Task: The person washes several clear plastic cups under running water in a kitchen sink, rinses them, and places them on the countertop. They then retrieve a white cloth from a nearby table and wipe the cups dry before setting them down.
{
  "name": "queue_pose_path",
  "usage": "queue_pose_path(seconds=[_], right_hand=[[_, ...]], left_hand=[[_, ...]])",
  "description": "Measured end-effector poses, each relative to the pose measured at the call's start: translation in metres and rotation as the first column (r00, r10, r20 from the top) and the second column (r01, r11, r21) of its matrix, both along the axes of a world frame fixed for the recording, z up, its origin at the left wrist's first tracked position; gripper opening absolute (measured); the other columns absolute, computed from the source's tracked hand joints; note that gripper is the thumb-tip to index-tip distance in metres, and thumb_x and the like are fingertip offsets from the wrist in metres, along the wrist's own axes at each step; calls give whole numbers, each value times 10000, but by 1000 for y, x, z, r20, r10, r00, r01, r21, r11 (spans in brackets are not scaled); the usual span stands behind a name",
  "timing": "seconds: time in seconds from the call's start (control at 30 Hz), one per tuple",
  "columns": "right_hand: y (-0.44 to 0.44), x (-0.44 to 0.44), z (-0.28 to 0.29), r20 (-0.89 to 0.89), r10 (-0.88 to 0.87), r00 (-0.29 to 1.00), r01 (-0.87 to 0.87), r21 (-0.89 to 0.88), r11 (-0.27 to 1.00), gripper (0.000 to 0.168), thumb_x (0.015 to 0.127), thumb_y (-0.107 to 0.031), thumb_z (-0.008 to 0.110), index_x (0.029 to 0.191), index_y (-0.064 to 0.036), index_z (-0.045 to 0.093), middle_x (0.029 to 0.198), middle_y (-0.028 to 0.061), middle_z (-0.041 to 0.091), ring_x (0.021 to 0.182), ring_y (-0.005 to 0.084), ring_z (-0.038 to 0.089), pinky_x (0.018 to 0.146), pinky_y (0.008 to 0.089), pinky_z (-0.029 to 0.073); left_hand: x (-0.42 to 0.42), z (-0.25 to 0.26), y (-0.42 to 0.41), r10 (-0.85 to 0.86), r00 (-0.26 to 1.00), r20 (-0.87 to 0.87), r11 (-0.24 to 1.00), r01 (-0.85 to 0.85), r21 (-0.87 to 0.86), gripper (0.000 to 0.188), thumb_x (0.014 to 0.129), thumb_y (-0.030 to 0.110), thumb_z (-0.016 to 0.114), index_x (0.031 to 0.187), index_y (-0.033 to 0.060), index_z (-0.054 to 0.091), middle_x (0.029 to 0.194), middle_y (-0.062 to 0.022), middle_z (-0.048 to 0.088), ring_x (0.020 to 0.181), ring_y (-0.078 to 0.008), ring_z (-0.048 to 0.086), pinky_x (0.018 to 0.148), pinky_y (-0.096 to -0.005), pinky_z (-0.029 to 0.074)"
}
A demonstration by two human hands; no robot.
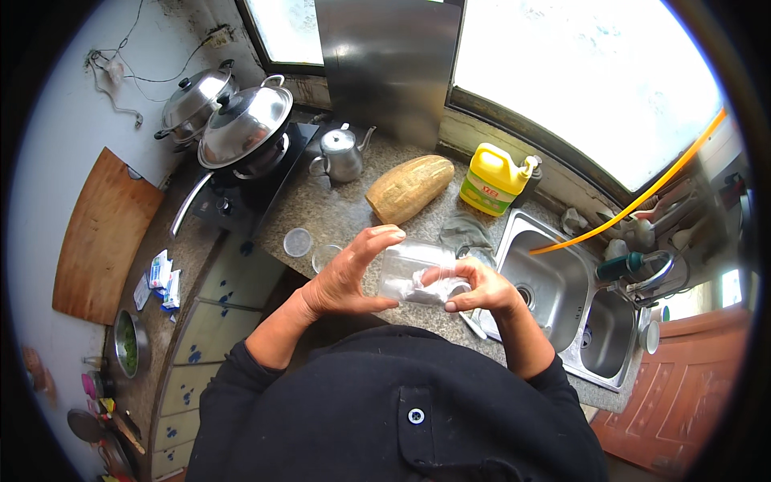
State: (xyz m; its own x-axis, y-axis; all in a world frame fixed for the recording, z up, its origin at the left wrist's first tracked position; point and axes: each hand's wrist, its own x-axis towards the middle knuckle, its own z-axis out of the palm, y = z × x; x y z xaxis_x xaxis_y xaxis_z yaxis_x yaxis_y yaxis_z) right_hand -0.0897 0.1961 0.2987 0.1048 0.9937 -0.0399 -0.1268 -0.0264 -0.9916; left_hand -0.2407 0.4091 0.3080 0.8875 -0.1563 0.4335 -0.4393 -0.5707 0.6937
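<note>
A clear plastic jar (402,268) lies tilted on its side between my hands, above the counter's front edge. My left hand (349,274) spans its closed end, fingertips at the upper side and thumb at the lower. My right hand (485,286) is at the open mouth, with fingers reaching inside and the thumb outside near the rim. Crumpled white material (424,289), paper or cloth, is bunched at those fingers inside the jar. Past my left hand, a round translucent lid (297,242) and a clear round piece (325,258) rest on the counter.
A large tan gourd (409,188), a metal kettle (342,158) and a yellow detergent jug (493,179) stand behind. A grey cloth (464,234) lies beside the double steel sink (509,241), under a yellow hose (632,214). At left, a lidded wok (247,126) sits on the stove.
</note>
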Motion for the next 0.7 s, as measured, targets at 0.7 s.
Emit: queue_pose_path(seconds=[0.7], right_hand=[[8, -5, -53, 11, -523, 852, 512, -221, 830, 416, 737, -44, 734, 1127, -11, 592, 911, 25, 633, 769, 68, 579, 693, 208, 470]], left_hand=[[4, -263, 11, 423, 842, -336, 867, -484, -120, 914, 599, 179, 808, 1350, 63, 299, 1349, -181, 364, 1264, -340, 368, 1053, -372, 324]])
